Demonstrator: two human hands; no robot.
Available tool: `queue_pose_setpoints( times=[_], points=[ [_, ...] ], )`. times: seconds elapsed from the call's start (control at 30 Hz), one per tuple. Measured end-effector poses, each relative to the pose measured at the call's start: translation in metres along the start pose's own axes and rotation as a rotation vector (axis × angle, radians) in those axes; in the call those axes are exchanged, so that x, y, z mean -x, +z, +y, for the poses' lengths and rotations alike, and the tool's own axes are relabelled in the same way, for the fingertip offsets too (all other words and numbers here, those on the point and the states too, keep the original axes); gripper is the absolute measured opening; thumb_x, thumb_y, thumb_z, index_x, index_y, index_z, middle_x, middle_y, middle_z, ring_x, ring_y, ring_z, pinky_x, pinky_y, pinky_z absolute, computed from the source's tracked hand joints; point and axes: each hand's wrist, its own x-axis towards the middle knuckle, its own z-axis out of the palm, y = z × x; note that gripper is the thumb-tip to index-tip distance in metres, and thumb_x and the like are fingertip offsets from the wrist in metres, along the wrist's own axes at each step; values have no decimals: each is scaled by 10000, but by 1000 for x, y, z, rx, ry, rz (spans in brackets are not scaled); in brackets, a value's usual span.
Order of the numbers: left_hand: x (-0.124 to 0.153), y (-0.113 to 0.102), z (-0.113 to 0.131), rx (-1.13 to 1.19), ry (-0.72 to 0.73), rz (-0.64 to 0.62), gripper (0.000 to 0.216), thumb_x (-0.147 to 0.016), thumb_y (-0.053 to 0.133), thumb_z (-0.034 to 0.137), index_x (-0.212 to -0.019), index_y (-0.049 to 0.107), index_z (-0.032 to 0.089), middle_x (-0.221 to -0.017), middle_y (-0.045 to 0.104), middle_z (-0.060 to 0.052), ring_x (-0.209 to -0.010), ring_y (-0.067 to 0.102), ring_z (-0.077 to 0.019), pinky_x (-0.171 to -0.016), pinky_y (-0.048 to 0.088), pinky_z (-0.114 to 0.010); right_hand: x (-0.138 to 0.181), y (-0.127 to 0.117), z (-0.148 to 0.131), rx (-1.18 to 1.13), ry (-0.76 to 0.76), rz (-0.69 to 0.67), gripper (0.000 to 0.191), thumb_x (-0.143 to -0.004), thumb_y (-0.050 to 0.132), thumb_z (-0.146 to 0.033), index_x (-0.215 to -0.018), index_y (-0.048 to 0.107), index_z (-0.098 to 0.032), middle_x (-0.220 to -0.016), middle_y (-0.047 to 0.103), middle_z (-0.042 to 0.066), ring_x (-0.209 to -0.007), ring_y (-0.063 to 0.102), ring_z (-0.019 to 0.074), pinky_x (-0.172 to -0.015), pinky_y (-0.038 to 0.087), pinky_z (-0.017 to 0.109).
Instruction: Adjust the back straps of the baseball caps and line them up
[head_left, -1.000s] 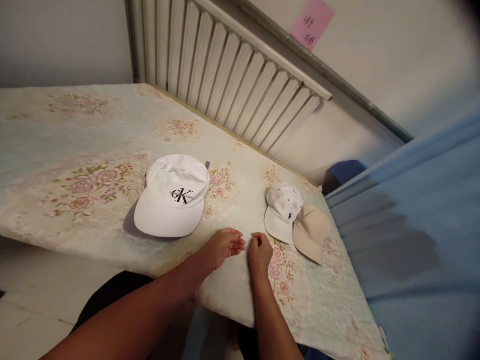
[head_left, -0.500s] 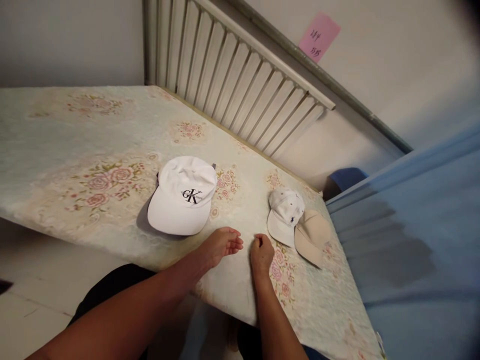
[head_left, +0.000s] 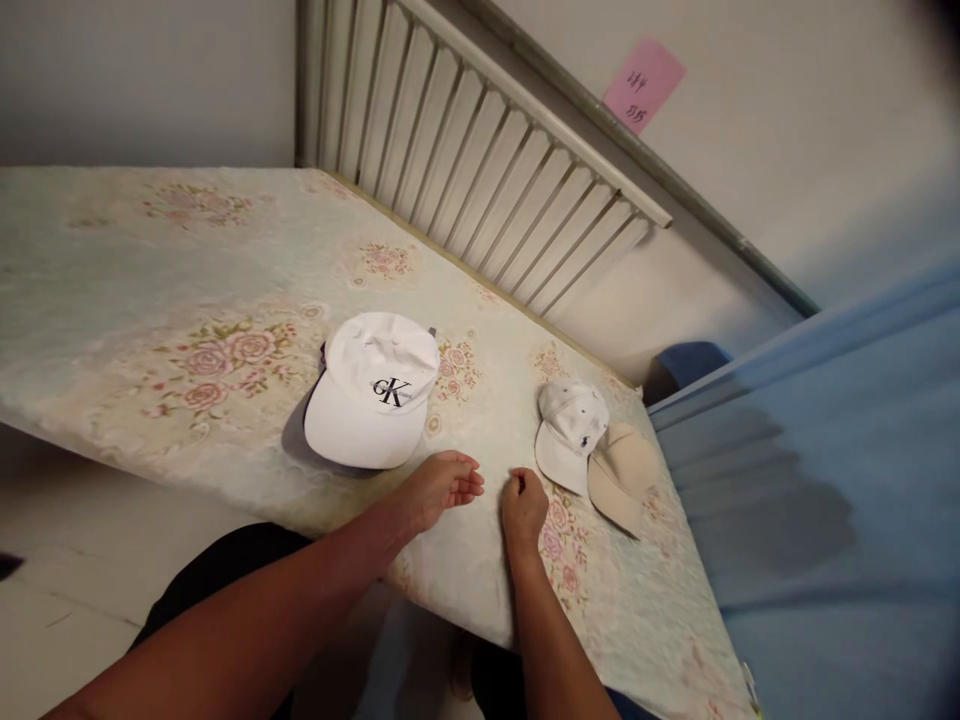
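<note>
Above the near edge of the flowered surface, my left hand (head_left: 441,490) is open with its fingers stretched out toward the right, and I see nothing in it. A white baseball cap (head_left: 375,395) with a black "CK"-like logo lies just beyond it, brim toward me. My right hand (head_left: 524,508) is curled closed, a small gap showing between thumb and forefinger, and holds nothing visible. To its right sits a smaller white cap (head_left: 574,430) with a small dark emblem. A beige cap (head_left: 624,475) leans against that one, partly behind it. Neither hand touches a cap.
The flowered cover (head_left: 247,260) spreads over the bed-like surface. A white radiator (head_left: 480,160) runs along its far edge. On the wall hangs a pink paper (head_left: 645,85) with handwriting. A blue curtain (head_left: 817,480) borders the right side, near a dark blue object (head_left: 690,365).
The view has shifted slightly, so the large white cap appears a little farther right. Both hands keep nearly the same pose, and the caps stay where they lay.
</note>
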Motion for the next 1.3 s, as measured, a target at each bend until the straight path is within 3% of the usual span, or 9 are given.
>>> queue_pose_setpoints(
  times=[0.37, 0.63, 0.97, 1.3],
  points=[
    [4, 12, 4, -2, -23, 22, 141, -721, 597, 139, -852, 545, 129, -717, 652, -58, -653, 622, -137, -682, 454, -265, 0, 1, 1, -7, -1, -4, 279, -790, 403, -224, -879, 658, -156, -869, 694, 103, -819, 610, 224, -802, 420, 332],
    [-10, 26, -4, 17, -44, 22, 113, -739, 563, 125, -849, 541, 131, -694, 645, -45, -622, 609, -127, -671, 447, -262, 0, 1, 2, -7, 8, -13, 273, -787, 412, -248, -874, 657, -165, -864, 701, 93, -804, 612, 222, -779, 422, 325],
    [-17, 26, -9, 22, -48, 27, 137, -739, 625, 174, -841, 541, 138, -701, 638, -50, -628, 603, -136, -689, 437, -276, -1, 1, 2, 3, 11, -19, 267, -786, 403, -238, -856, 653, -172, -862, 699, 91, -806, 615, 228, -777, 423, 331],
    [-13, 27, -5, 10, -55, 42, 90, -756, 571, 122, -841, 542, 134, -691, 636, -45, -621, 594, -127, -700, 437, -277, -1, 1, 2, 2, -2, -13, 270, -789, 396, -238, -852, 650, -171, -864, 699, 95, -820, 622, 233, -792, 426, 334]
  ],
)
